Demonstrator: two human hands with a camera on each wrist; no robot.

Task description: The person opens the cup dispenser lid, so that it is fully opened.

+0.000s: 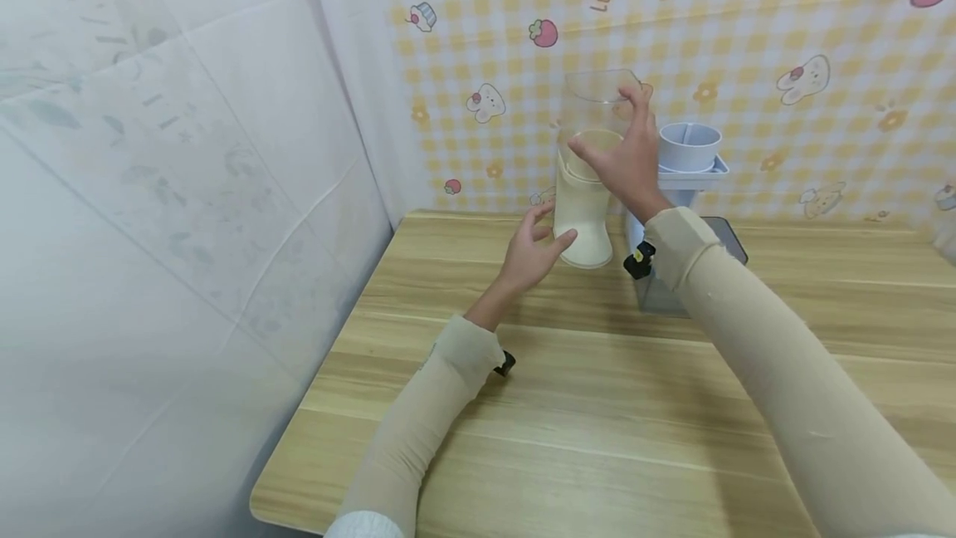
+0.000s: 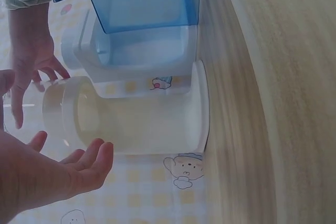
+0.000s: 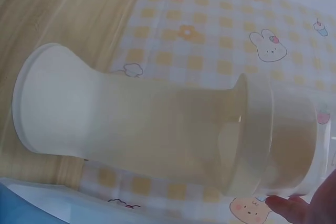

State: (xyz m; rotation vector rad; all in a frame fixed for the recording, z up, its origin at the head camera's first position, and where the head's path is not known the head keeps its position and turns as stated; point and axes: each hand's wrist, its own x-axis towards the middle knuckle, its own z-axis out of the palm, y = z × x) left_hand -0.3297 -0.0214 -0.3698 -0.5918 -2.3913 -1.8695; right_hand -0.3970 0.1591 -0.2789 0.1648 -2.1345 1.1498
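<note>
A cream dispenser stand (image 1: 584, 218) with a flared base stands upright at the back of the table, close to the patterned cloth. On its ring-shaped top sits a clear, see-through container (image 1: 590, 102). My right hand (image 1: 626, 148) grips this container from the right, thumb across its front and fingers round the far side. Beside the stand's left side, my left hand (image 1: 532, 251) is held with fingers spread and relaxed, thumb overlapping the stand in the head view. In the left wrist view the left hand's fingers (image 2: 92, 166) hold nothing.
Right of the stand is a pale blue dispenser (image 1: 690, 177) with a round cup-like top and a see-through blue bin (image 2: 147, 3). A yellow checked cloth (image 1: 485, 48) hangs behind the wooden table (image 1: 568, 438). White sheeting (image 1: 172, 231) hangs along the left.
</note>
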